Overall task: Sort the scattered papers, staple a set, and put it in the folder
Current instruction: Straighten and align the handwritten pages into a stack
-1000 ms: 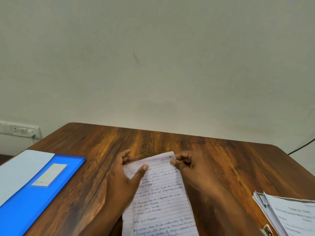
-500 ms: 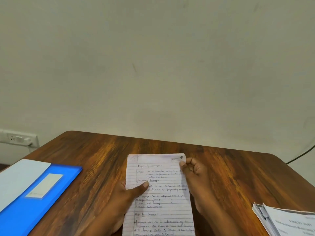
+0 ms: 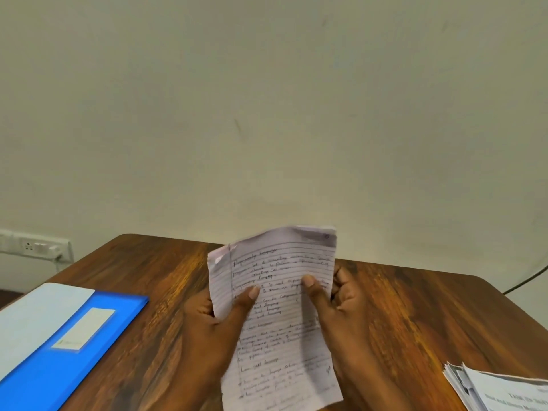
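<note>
Both hands, left hand (image 3: 215, 318) and right hand (image 3: 338, 307), grip the handwritten sheets (image 3: 278, 315) at frame centre, fingers (image 3: 341, 287) curled round the edges, above the desk (image 3: 415, 315).

You have lifted the handwritten papers (image 3: 278, 315) off the wooden table (image 3: 415, 315); 1 second ago they lay flat there with your fingers working at their top corners, and half a second ago they were squared up but still low. Now the sheets stand tilted up toward you, their top edge rising in front of the wall. Your left hand (image 3: 213, 324) has moved from the top left corner to grip the left edge, thumb across the front. Your right hand (image 3: 335, 307) has slid down to hold the right edge the same way.
</note>
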